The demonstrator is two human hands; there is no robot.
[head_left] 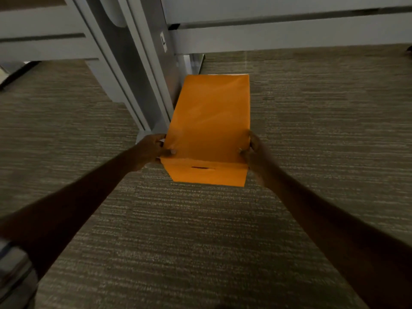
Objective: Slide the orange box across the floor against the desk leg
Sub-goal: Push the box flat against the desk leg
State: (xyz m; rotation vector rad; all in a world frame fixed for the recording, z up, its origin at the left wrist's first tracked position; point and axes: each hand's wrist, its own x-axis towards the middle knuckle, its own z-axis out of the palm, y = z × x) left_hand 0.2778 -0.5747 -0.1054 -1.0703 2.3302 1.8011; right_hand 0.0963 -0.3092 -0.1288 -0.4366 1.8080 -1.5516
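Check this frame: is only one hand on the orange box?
No: the left hand and the right hand each grip a near corner of the orange box on the carpet.

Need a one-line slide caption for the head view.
Both hands grip the orange box beside the desk leg.

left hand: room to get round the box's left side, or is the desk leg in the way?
Probably not. The left hand grips the orange box at its near left corner; farther along, that side appears to sit against the desk leg.
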